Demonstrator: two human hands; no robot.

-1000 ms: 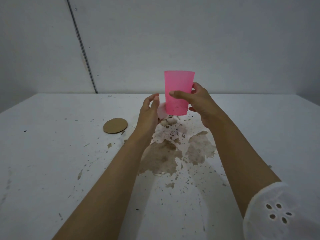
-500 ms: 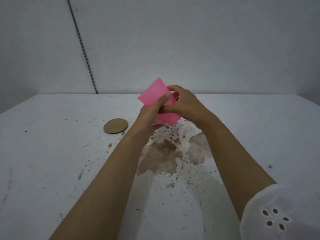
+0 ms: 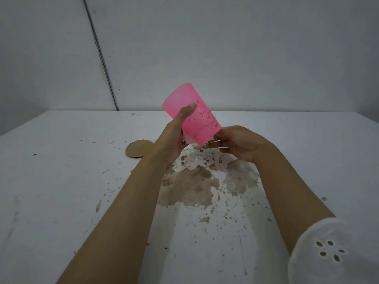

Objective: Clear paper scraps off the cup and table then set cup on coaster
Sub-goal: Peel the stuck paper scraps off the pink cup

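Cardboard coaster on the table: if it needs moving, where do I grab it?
Take the coaster by its near-left rim, coming from the left: it lies flat, so slide a fingertip under that edge. Its right side sits behind the left hand, which holds the cup.

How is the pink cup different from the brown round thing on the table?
The pink cup is up in the air, tilted, held by the left hand; the brown cardboard coaster lies flat on the table, untouched. The cup is tall and see-through pink with dark specks stuck on it; the coaster is a thin, dull brown disc. The cup looks bigger. Both are round.
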